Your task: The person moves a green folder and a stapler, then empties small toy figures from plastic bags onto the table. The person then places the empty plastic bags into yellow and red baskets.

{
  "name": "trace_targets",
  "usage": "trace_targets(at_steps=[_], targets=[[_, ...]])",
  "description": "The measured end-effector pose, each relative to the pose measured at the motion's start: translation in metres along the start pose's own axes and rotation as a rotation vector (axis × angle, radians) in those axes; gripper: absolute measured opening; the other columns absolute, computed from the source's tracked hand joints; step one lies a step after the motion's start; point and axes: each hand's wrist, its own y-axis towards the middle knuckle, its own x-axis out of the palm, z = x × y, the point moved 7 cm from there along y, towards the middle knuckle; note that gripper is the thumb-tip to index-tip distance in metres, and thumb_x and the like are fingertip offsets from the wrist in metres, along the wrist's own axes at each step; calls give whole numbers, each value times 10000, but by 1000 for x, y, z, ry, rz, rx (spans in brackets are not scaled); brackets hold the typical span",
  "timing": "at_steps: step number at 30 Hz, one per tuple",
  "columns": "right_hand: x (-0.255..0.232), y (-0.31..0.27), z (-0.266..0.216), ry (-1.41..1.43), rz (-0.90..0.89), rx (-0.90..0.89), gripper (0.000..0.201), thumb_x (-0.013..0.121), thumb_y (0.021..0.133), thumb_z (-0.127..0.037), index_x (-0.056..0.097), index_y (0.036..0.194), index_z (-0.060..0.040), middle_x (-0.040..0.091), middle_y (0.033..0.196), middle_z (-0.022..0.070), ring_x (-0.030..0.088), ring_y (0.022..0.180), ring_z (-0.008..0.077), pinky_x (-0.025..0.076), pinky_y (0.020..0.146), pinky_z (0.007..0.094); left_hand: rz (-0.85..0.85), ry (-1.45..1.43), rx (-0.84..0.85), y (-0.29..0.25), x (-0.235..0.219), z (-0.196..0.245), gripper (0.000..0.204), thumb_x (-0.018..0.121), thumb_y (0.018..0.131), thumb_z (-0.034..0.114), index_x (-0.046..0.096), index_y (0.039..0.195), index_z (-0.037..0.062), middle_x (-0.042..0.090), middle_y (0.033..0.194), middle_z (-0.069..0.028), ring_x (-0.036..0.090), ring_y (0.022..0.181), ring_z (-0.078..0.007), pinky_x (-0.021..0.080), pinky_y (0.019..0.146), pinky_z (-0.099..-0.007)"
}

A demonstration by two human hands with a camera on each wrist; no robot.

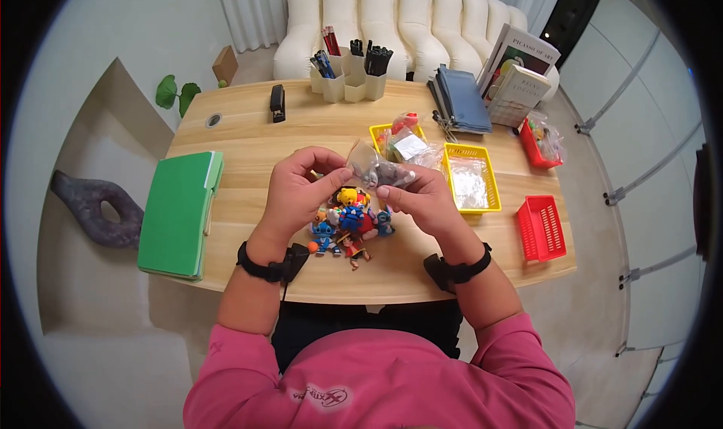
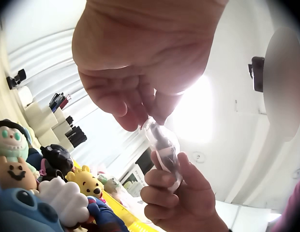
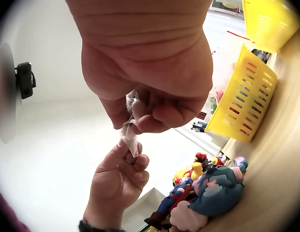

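A small clear plastic bag (image 1: 369, 158) with grey contents is held up over the desk between both hands. My left hand (image 1: 303, 188) pinches one end of it between thumb and fingertips. With curled fingers, my right hand (image 1: 425, 199) grips the other end, around the grey contents. In the left wrist view the bag (image 2: 162, 145) spans the gap between the two hands. Just below lies a pile of small toy figures, among them a yellow bear (image 1: 349, 196), a blue figure (image 1: 324, 230) and a figure with a straw hat (image 1: 352, 243).
Right of the hands stand a yellow basket (image 1: 493, 195) with clear bags and another yellow basket (image 1: 374, 133) with packaged things. Two red baskets, one nearer (image 1: 541, 229), one farther (image 1: 536, 154), line the right edge. A green folder (image 1: 177, 214) lies left; pen holders (image 1: 354, 90) stand behind.
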Motion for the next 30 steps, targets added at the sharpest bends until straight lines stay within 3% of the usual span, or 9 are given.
trace_targets(at_steps=[7,9,11,13,14,17,24,27,30], targets=[[-10,2,9,-105,89,-16,299,824,943,-187,770,1190,-28,722,884,-23,613,765,31,497,651,228,11,-25,54,1,4,-2,136,789,907,-38,737,1024,12,703,964,-23,645,878,-95,530,820,-244],[-12,3,13,-95,137,3,287,833,934,-228,787,1136,-30,675,775,-39,579,674,31,471,590,227,43,40,216,-2,1,10,144,780,894,-69,740,1001,18,695,1049,-54,643,937,-116,525,845,-259],[-13,2,14,-95,179,0,275,827,935,-234,788,1115,-30,653,741,-40,548,631,31,444,561,221,18,53,178,-2,1,7,133,769,897,-52,739,997,29,682,1198,-98,632,1009,-135,522,872,-276],[-12,2,12,-34,181,2,262,825,933,-222,789,1108,-30,656,743,-39,543,625,27,435,555,215,-71,10,283,1,7,14,69,747,914,-9,755,972,26,662,1325,-140,635,1119,-155,524,801,-245],[-10,2,8,-5,179,-9,273,823,933,-216,783,1124,-25,659,745,-40,538,623,23,433,559,213,-158,-79,211,3,10,6,100,703,944,22,772,1016,26,611,1446,-164,581,1235,-178,513,871,-263],[-10,1,13,-43,168,-7,290,820,937,-209,775,1150,-18,667,758,-40,545,636,19,433,570,207,-235,-90,115,6,9,2,184,660,984,51,780,1121,27,607,1467,-157,611,1199,-163,520,858,-251],[-3,0,9,1,60,-20,273,807,948,-180,768,1165,-19,692,847,-46,580,730,17,459,626,197,-151,-38,5,3,9,-5,243,666,999,79,768,1205,1,760,1199,-83,652,930,-75,512,759,-226],[-3,0,8,-49,89,-43,288,800,956,-162,760,1201,-15,700,885,-48,582,767,12,472,648,196,-234,-121,-77,4,9,-2,235,694,1005,47,749,1221,-28,762,1154,-90,692,1020,-123,560,873,-268],[6,-1,3,-23,28,-46,323,788,967,-137,739,1262,-14,713,931,-44,582,798,10,483,666,195,-218,-70,-92,4,6,-19,244,718,996,60,750,1223,-24,773,1087,-70,691,978,-114,561,856,-275]])
